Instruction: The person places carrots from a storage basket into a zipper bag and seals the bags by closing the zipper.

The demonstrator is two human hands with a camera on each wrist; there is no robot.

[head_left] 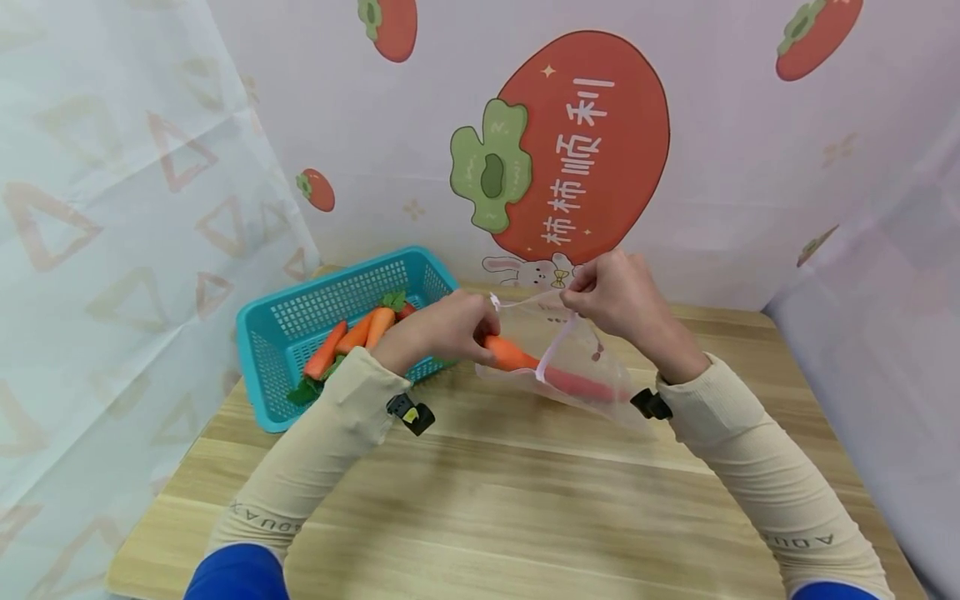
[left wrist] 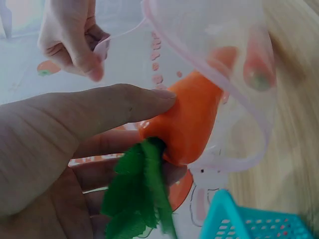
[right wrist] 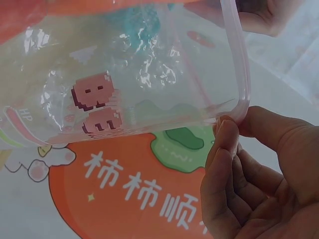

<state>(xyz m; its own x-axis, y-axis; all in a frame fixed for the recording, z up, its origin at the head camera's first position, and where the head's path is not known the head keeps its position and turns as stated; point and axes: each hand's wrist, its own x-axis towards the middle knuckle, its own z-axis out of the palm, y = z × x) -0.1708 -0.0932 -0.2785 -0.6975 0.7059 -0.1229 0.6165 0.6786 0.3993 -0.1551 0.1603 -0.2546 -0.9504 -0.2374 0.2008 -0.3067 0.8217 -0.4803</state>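
Note:
My left hand (head_left: pixel 461 323) pinches an orange carrot (left wrist: pixel 187 117) near its leafy end, thumb on one side and fingers on the other. Green leaves (left wrist: pixel 132 189) hang from the carrot by the palm. The carrot's narrow end reaches through the mouth of a clear plastic bag (head_left: pixel 577 350) with a pink rim. With thumb and fingertips, my right hand (head_left: pixel 617 296) grips a corner of that rim and holds the mouth apart. Inside the bag lies a redder carrot (left wrist: pixel 259 64). Pink pixel figures (right wrist: pixel 97 97) are printed on the bag's side.
A turquoise mesh basket (head_left: pixel 262 367) stands at the left on the wooden table (head_left: pixel 480 517), with several carrots (head_left: pixel 352 337) and some green leaves inside. Printed cloth walls (head_left: pixel 405 150) rise behind the table and along both sides.

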